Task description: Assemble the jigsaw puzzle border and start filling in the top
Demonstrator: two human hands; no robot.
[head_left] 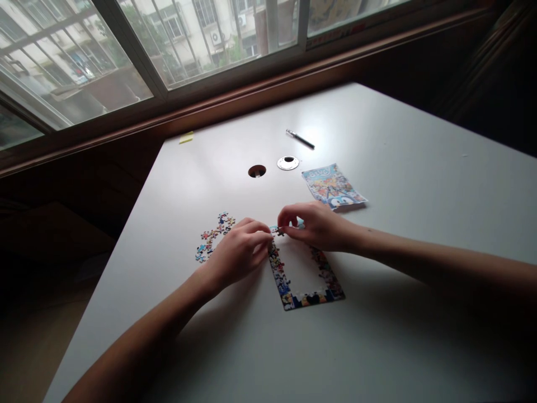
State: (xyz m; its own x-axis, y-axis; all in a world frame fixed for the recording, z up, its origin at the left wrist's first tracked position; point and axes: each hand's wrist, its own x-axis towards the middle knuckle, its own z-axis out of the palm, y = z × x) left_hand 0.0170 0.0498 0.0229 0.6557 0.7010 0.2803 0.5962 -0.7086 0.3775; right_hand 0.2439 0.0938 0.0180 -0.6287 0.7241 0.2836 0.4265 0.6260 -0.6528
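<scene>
A jigsaw puzzle border (312,299) lies on the table, its joined pieces forming a rectangle around a bare middle. My right hand (316,224) is over its far edge and pinches a small puzzle piece (281,232) between thumb and forefinger. At the far left corner of the border, my left hand (239,252) has its fingers bent and closed; what they hold, if anything, is hidden. Several loose puzzle pieces (205,246) lie scattered just left of my left hand. Both hands cover parts of the border's far end.
A colourful printed picture sheet (333,184) lies beyond my right hand. Farther back on the white table (403,224) are a pen (300,139), a round cable hole (257,171), a silvery ring-shaped cover (288,163) and yellow tape (186,137). A window (218,39) runs behind the table.
</scene>
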